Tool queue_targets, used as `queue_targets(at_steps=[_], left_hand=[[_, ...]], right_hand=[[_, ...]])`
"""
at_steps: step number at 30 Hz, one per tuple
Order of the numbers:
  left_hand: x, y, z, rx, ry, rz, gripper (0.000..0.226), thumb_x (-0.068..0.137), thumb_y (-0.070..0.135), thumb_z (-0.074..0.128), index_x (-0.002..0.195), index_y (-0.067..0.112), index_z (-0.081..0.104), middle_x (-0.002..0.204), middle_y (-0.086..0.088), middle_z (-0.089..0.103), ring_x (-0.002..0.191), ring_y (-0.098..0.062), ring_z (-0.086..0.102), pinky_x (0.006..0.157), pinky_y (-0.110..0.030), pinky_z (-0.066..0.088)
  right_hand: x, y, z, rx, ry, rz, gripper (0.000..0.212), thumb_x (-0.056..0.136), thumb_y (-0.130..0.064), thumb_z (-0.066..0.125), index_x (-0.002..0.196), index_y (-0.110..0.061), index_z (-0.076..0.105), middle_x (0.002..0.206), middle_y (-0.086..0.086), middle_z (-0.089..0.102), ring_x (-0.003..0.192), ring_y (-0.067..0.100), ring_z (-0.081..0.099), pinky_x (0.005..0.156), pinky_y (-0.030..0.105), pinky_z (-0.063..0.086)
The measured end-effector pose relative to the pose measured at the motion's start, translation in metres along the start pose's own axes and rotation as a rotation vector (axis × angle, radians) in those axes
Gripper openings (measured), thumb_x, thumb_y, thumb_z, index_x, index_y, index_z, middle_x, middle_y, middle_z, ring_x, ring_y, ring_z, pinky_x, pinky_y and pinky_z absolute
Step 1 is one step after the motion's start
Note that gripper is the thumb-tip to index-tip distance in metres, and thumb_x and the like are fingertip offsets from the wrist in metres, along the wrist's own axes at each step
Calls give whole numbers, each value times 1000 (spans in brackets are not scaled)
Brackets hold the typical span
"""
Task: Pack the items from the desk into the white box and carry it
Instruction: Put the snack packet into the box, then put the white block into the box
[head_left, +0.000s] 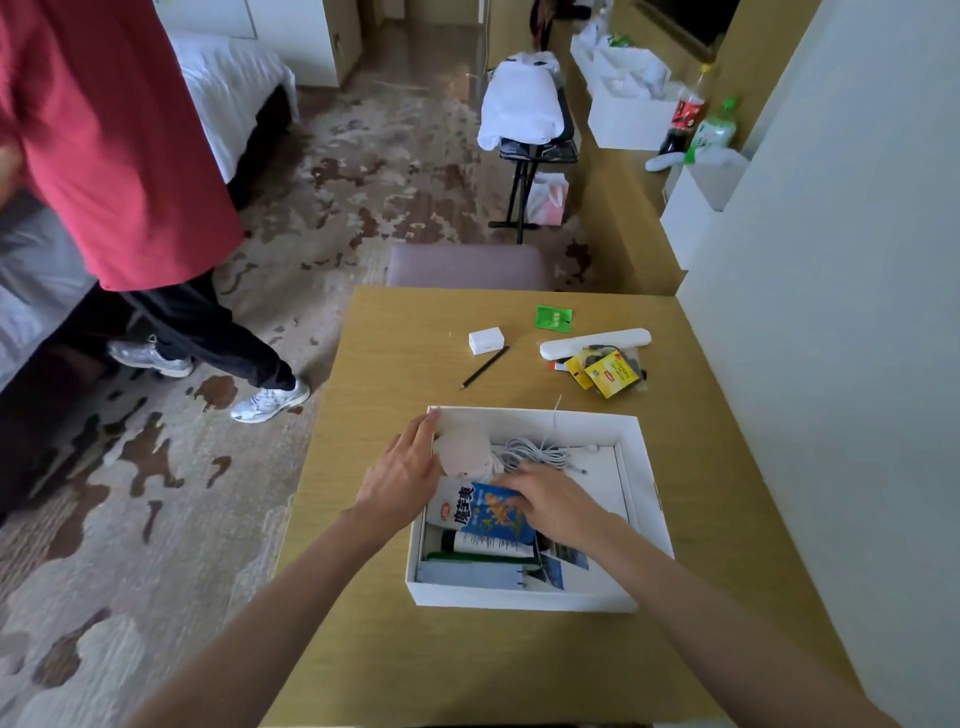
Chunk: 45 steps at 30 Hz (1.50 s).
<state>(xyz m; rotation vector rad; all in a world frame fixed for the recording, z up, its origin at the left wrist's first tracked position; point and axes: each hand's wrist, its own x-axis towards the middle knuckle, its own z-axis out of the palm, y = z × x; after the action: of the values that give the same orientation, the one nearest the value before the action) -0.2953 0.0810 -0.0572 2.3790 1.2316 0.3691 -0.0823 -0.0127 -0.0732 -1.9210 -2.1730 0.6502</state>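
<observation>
The white box (644, 499) sits open on the wooden desk (395, 332). Inside lie a blue-and-white snack packet (483, 512), a pale round object (462, 452), a coiled white cable (535, 452), a tube (488, 543) and a booklet (550, 569). My left hand (405, 478) rests on the box's left wall beside the round object, fingers straight. My right hand (556, 501) lies over the snack packet, fingers curled on it. Outside the box lie a small white cube (485, 340), a pencil (484, 368), a green sachet (553, 317), a white bar (595, 342) and yellow tea bags (608, 373).
A person in a red shirt (104, 145) stands left of the desk on the patterned carpet. A chair back (467, 267) is behind the desk. A wall (831, 364) bounds the right side. Bottles (701, 119) and white boxes (628, 111) stand on the far counter.
</observation>
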Motion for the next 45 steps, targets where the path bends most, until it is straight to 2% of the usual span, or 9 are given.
queue_targets(at_steps=[4,9,15,21,25,30,35,41,45], left_hand=[[16,-6,-3,-10,0,61,44,94,20,43,137,19,34,139,-4,44,120,-27,48,81,-47,53],[41,-11,-10,25,132,162,22,91,14,49,112,14,56,119,-2,56,105,-20,53,52,-26,45],[108,-3,-10,-102,36,83,22,91,18,47,109,19,59,118,0,59,102,-20,59,69,-34,53],[200,4,14,-222,-198,-185,19,87,21,49,104,22,59,112,-6,63,91,-29,63,81,-39,54],[248,-4,40,-12,-239,-179,33,88,21,50,121,17,50,128,-7,51,113,-32,53,91,-45,48],[303,-13,70,216,-257,-212,50,91,29,52,136,14,36,141,-7,39,127,-30,37,91,-46,43],[333,-26,97,304,-314,-212,56,90,44,54,136,16,39,135,-6,47,123,-30,44,89,-44,44],[316,-38,98,57,-204,-209,55,90,48,51,130,12,42,131,-8,48,109,-31,53,75,-37,40],[283,-34,85,-243,-169,-299,50,87,49,56,121,13,48,116,-7,55,88,-23,54,70,-34,45]], right_hand=[[-10,3,-3,-94,86,-19,42,92,-29,61,132,-20,56,117,0,55,109,15,49,91,30,46],[-18,-2,-35,262,327,138,28,93,-23,61,119,-18,65,111,-4,59,103,7,54,86,20,43],[-3,29,-82,413,485,315,20,94,-18,59,112,-22,66,108,-9,62,96,-6,55,73,6,41],[53,94,-117,327,419,408,22,95,-20,56,112,-15,67,108,-2,66,91,10,59,76,22,46],[101,138,-113,302,339,395,19,94,-20,56,107,-13,68,103,0,67,90,17,60,79,32,49],[149,179,-92,256,248,411,17,92,-18,57,104,-15,69,103,3,67,84,17,57,79,36,49],[174,194,-72,214,141,360,20,91,-19,58,108,-17,68,107,3,65,97,17,60,78,28,44],[175,192,-58,58,70,265,25,89,-23,65,114,-19,65,111,-1,65,107,15,58,87,32,49],[173,175,-54,172,-117,241,29,80,-58,64,83,-29,65,85,-13,65,83,6,61,71,27,49]])
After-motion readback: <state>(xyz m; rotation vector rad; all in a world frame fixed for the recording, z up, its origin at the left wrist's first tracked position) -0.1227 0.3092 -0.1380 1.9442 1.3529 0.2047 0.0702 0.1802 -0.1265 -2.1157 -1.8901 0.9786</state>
